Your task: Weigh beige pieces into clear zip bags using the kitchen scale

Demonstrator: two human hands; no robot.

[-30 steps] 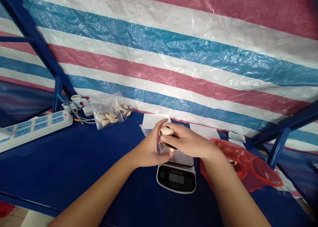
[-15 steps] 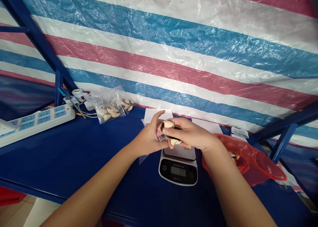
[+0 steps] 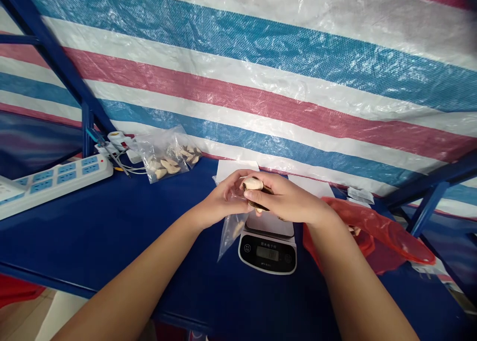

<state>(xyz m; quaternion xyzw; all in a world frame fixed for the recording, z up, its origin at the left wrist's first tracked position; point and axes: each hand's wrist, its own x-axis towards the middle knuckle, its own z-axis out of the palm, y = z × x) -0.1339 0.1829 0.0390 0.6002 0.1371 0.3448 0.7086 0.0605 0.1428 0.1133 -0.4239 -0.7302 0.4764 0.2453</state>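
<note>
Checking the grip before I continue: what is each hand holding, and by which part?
The right hand grips dark-edged pale pieces, thumb across their near side. The left hand holds a clear plastic bag by its upper end.

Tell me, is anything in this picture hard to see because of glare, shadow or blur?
In the head view, bright glints speckle the striped sheet; also in the head view, the digits on the scale display are too faint to read surely, the clear bag beside it looks hazy, and the blue table darkens toward its near edge.
</note>
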